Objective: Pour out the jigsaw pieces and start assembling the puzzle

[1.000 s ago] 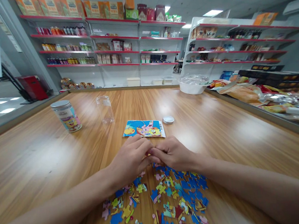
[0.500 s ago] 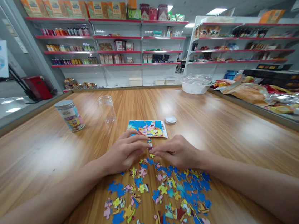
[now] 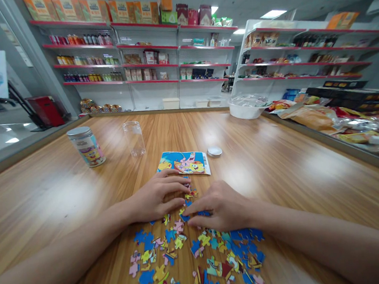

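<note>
Loose puzzle pieces (image 3: 202,254) scattered on the near middle of the wooden table (image 3: 45,195). Since a moment ago, pinch together undone: left hand (image 3: 158,200) now spread flat, right hand (image 3: 217,207) dropped nearer, fingers splayed over pieces. Sorting, apparently. Beyond: picture card (image 3: 183,163), lid (image 3: 214,151), two jars.

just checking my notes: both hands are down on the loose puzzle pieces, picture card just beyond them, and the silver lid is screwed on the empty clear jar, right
Not quite. The silver lid lies flat on the table right of the picture card, apart from the empty clear jar. The head view shows it. The left hand and right hand rest on the puzzle pieces.
</note>
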Demonstrator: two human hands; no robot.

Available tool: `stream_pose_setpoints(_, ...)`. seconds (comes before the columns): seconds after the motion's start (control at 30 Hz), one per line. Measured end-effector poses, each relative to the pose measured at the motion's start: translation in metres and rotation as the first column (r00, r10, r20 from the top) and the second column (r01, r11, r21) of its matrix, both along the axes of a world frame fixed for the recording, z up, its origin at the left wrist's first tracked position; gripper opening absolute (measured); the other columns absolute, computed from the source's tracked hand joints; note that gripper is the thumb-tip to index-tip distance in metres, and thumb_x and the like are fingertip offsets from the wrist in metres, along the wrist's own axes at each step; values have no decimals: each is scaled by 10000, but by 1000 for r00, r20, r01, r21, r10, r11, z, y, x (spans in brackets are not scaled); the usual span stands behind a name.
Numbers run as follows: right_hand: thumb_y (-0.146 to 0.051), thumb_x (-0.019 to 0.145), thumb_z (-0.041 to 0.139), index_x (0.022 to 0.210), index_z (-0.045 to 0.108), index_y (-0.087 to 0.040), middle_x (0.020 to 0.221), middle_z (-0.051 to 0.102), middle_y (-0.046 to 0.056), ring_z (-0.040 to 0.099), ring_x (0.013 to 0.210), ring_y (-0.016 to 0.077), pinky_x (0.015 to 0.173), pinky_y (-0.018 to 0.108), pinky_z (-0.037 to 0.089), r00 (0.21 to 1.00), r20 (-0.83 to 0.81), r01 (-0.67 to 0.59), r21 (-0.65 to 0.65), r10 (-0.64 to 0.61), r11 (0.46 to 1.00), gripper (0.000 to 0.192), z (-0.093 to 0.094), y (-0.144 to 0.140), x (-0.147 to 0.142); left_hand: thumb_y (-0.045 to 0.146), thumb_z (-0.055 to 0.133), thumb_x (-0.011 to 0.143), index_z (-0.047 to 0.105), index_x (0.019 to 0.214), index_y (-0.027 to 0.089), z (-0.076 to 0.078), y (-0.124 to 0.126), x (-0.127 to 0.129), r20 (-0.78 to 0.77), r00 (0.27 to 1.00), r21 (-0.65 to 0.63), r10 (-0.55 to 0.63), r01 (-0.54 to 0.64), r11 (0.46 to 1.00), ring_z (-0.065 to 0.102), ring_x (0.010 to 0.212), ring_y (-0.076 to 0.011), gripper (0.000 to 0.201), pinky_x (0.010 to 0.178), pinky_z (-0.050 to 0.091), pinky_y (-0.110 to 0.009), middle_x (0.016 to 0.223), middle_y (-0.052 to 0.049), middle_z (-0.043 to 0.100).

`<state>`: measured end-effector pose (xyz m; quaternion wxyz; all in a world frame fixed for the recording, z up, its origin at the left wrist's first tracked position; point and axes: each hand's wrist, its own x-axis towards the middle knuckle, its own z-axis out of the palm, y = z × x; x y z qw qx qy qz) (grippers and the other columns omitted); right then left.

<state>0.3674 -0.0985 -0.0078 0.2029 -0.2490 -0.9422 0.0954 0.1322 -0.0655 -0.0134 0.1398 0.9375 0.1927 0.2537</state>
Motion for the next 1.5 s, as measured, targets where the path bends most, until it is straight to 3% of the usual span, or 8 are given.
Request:
stream_pose_setpoints(0.23,-477,829,692,913,793,-250,627,712,31,609,532,140,517,244,349,987,27,160,-47,-158,986,263,2,-6,-7,255,661,893,682,1126,210,0,-1,1,26,1000,-23,11,-11,1000,533,1225,-258,238,1077,420,-484,1263,-88,656)
stream_pose_setpoints(0.37,-324,863,642,945,790,-251,614,705,18,594,521,119,515,232,357,996,23,92,-90,-90,992,184,4,-5,-5,208,634,882,678,1142,207,-1,-1,0,28,999,-19,36,-36,999,537,1214,-261,263,1085,410,-496,1266,-91,649)
stream_pose_setpoints(0.47,-158,818,592,969,782,-248,586,686,-5,569,492,100,501,217,351,1000,-9,28,-84,-29,996,259,2,-4,-2,154,586,873,670,1156,203,-1,-2,0,23,999,-2,38,-38,999,530,1219,-262,300,1085,408,-503,1267,-87,646)
stream_pose_setpoints(0.53,-127,798,567,979,778,-249,562,670,-16,545,462,94,492,215,346,998,-23,62,-53,-63,997,304,2,-4,0,124,550,872,665,1156,192,-1,-2,0,29,999,27,25,-26,999,533,1210,-254,314,1083,412,-497,1257,-90,650)
stream_pose_setpoints(0.7,-311,833,631,924,778,-246,633,714,-3,598,522,119,533,231,381,990,-16,138,-7,-138,990,185,4,-6,-1,75,504,875,655,1165,163,1,-4,0,55,998,90,22,-27,996,515,1177,-254,339,1039,441,-474,1212,-110,639)
stream_pose_setpoints(0.87,-231,836,586,968,772,-263,649,727,-5,610,527,118,531,230,371,991,8,134,-11,-134,991,231,5,-9,-1,45,501,853,685,1131,184,1,-4,-1,32,999,71,26,-28,997,542,1076,-244,361,953,482,-439,1116,-102,634)
stream_pose_setpoints(1.03,-483,796,686,910,782,-265,644,722,19,621,551,150,539,252,367,971,57,235,-25,-234,972,265,8,-11,-4,128,536,912,696,1088,182,1,-4,0,43,998,46,45,-47,998,559,1059,-230,244,953,480,-425,1089,-98,635)
stream_pose_setpoints(1.5,-329,829,634,1064,733,-250,573,617,-16,553,528,121,538,229,330,966,111,247,-108,-235,963,267,13,-7,-4,146,552,906,699,1023,183,0,-4,1,57,995,23,83,-84,996,556,1034,-229,192,936,483,-416,1069,-96,622)
